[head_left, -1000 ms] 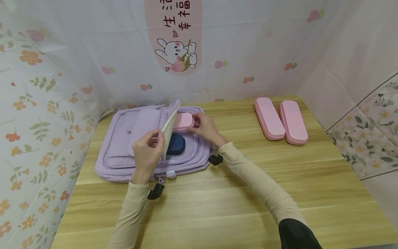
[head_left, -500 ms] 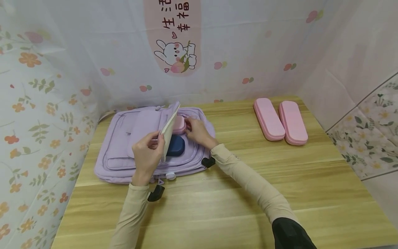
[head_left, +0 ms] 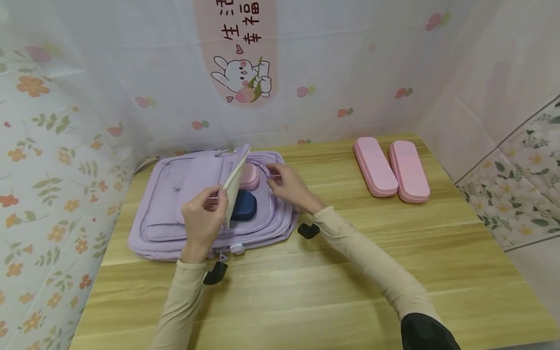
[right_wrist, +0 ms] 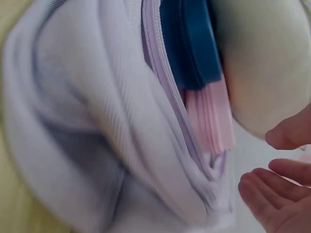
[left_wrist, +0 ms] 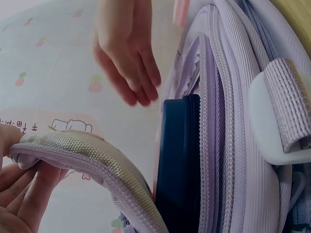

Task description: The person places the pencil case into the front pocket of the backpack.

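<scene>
A lilac backpack (head_left: 170, 194) lies flat on the table, its front pocket unzipped. My left hand (head_left: 203, 216) pinches the edge of the pocket flap (head_left: 234, 187) and holds it raised; the left wrist view shows the flap's cream lining (left_wrist: 97, 145) bent over. Inside the pocket sit a dark blue zip case (head_left: 245, 206) and a pink case (head_left: 250, 176), side by side, their left ends hidden behind the flap. Just right of the pink case, my right hand (head_left: 290, 185) hovers over the pocket's edge with loosely bent fingers and holds nothing. The right wrist view shows a gap between it and the pink case (right_wrist: 210, 116).
Two more pink cases (head_left: 375, 166) (head_left: 409, 171) lie side by side at the back right of the wooden table (head_left: 350, 272). A printed cloth (head_left: 323, 63) hangs behind the table, with floral cloth (head_left: 52, 194) along the left.
The right hand pushed the pink case leftward into the pocket, then let go and drew back to the right. The left hand keeps holding the flap up.
</scene>
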The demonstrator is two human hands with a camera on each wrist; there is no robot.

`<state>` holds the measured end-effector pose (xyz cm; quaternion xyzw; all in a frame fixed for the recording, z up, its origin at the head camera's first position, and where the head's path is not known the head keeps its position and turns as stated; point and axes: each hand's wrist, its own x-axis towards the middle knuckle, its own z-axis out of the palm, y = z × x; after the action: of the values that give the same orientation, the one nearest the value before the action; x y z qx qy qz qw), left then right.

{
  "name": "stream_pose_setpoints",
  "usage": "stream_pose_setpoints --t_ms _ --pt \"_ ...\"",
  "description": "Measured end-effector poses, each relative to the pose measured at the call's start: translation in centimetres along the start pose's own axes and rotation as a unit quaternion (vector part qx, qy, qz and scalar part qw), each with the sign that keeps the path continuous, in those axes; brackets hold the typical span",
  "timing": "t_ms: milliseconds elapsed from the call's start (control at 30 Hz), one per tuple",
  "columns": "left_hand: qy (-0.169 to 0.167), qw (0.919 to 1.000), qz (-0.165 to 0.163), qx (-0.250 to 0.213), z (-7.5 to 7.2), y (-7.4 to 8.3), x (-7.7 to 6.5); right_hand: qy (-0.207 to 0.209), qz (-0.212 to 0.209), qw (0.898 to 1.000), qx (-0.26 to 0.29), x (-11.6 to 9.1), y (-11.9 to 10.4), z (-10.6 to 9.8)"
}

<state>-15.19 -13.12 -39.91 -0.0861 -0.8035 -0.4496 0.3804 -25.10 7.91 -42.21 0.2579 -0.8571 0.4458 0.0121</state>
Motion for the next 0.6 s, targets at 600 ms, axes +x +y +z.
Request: stream_pose_setpoints --t_ms 600 --pt "0.008 0.9999 0.010 -0.011 0.0 -0.5 -0.2 0.098 -0.007 0.989 -0.113 -4.2 2.9 -6.9"
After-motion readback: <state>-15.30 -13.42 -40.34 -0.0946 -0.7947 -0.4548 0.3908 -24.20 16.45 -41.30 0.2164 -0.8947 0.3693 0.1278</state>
